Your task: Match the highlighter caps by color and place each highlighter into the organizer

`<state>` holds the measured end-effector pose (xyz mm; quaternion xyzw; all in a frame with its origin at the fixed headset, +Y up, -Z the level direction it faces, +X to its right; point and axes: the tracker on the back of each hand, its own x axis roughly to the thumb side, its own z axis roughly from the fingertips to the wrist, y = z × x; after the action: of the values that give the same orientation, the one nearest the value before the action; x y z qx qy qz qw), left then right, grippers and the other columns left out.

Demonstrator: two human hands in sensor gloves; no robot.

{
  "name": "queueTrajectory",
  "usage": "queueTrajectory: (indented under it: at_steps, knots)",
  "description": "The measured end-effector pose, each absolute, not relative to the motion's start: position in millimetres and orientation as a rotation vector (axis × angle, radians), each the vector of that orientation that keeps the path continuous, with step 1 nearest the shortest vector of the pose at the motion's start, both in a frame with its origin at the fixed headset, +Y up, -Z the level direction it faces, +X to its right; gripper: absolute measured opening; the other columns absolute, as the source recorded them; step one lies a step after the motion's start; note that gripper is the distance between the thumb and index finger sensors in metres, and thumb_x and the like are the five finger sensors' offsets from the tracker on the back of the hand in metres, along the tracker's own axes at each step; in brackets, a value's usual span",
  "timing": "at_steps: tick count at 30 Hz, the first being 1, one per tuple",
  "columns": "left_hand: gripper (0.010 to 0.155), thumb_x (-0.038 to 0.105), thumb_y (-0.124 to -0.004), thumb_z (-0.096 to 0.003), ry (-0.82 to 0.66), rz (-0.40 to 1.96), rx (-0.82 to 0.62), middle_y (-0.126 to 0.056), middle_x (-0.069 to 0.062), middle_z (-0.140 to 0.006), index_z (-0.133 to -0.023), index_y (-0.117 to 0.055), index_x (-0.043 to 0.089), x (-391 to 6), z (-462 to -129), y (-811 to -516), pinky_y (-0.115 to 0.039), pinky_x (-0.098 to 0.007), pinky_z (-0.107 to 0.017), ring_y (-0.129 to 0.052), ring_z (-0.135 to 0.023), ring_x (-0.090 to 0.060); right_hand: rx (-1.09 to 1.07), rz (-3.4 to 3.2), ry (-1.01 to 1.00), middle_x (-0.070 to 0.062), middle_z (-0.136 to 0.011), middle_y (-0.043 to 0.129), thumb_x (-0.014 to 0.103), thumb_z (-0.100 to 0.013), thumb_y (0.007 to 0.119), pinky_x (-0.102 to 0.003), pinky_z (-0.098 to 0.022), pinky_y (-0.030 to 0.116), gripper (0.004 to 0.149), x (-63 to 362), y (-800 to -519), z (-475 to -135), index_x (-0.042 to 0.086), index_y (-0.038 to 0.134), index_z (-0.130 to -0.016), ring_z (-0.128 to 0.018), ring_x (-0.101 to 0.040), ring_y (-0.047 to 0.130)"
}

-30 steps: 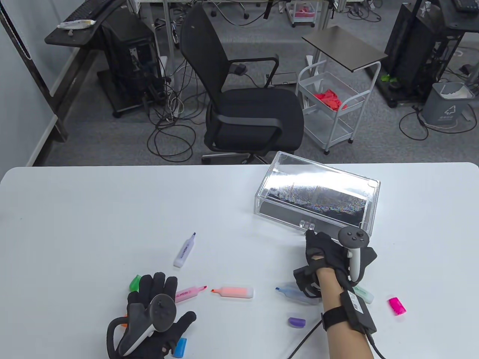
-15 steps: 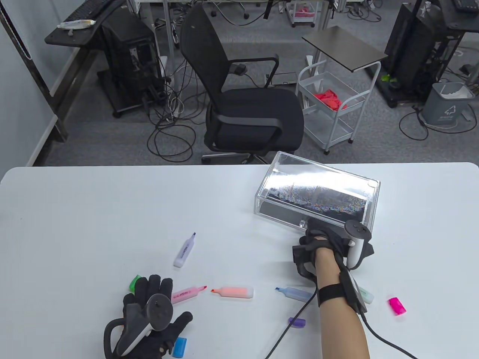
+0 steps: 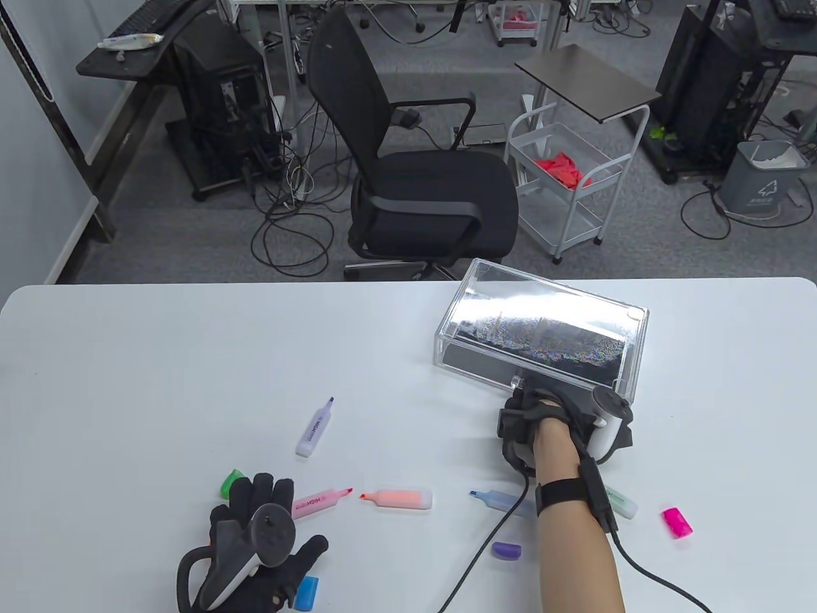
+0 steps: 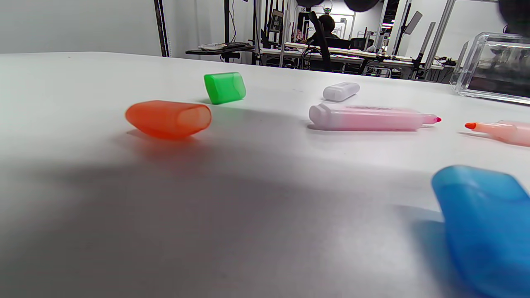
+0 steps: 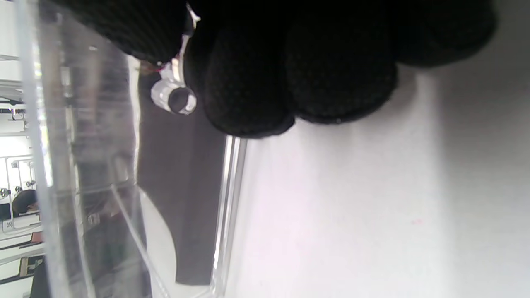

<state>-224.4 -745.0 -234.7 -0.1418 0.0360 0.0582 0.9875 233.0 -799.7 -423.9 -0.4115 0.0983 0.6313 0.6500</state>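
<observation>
Fingers [image 5: 290, 74] of right hand [image 3: 552, 418] curled at the near front edge of the clear organizer [image 3: 542, 325], centre right of the table view; right wrist view shows fingertips bunched against the small drawer knob [image 5: 174, 97], apparently pinching it, exact grip partly hidden. Left hand [image 3: 262, 543] lies flat on the white table [image 3: 159, 357] at lower left, fingers straight and slightly spread, holding nothing.

Around left hand: green cap [image 3: 231, 483] just past the fingertips, blue cap [image 3: 307, 592] by the thumb at the bottom edge, orange cap [image 4: 169, 119] seen only in left wrist view. Pink highlighter [image 3: 322, 500] uncapped, touching or just beside the fingertips. Orange highlighter [image 3: 397, 499] uncapped, to its right. Purple highlighter [image 3: 316, 428] uncapped, above them, apart.

Near right forearm: blue highlighter [image 3: 501, 501] uncapped, partly under the cable [image 3: 485, 555]; purple cap [image 3: 507, 550] below it; green highlighter [image 3: 622, 504] mostly hidden behind the wrist; pink cap [image 3: 677, 522] at far right. No highlighter visible inside the organizer.

Beyond the table: black office chair [image 3: 415, 172], white cart [image 3: 568, 185].
</observation>
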Motion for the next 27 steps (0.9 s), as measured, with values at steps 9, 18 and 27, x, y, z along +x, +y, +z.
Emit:
queueTrajectory:
  at_steps: [9, 18, 27]
  knots:
    - [0.096, 0.087, -0.049, -0.0350, 0.075, 0.141, -0.286, 0.000, 0.013, -0.117, -0.109, -0.008, 0.042, -227, -236, -744, -0.019, -0.054, -0.081, -0.001, -0.115, -0.024, -0.937, 1.455, 0.260, -0.013, -0.046, 0.105, 0.040, -0.042, 0.082, -0.055, -0.033, 0.080, 0.047, 228, -797, -412, 0.005, 0.093, -0.072, -0.035, -0.029, 0.101]
    - [0.096, 0.087, -0.049, -0.0351, 0.065, 0.146, -0.294, 0.000, 0.013, -0.117, -0.109, -0.008, 0.042, -227, -236, -745, -0.019, -0.054, -0.081, -0.001, -0.115, -0.024, -0.926, 1.491, 0.304, -0.011, -0.046, 0.106, 0.041, -0.042, 0.082, -0.056, -0.034, 0.079, 0.047, 217, -794, -386, 0.007, 0.093, -0.072, -0.035, -0.029, 0.101]
    - [0.096, 0.087, -0.049, -0.0350, 0.044, 0.145, -0.296, 0.000, 0.013, -0.117, -0.109, -0.008, 0.042, -224, -235, -745, -0.020, -0.054, -0.081, -0.001, -0.115, -0.024, -0.921, 1.558, 0.328, -0.011, -0.046, 0.106, 0.042, -0.041, 0.081, -0.052, -0.038, 0.079, 0.047, 210, -789, -366, 0.008, 0.095, -0.071, -0.037, -0.029, 0.100]
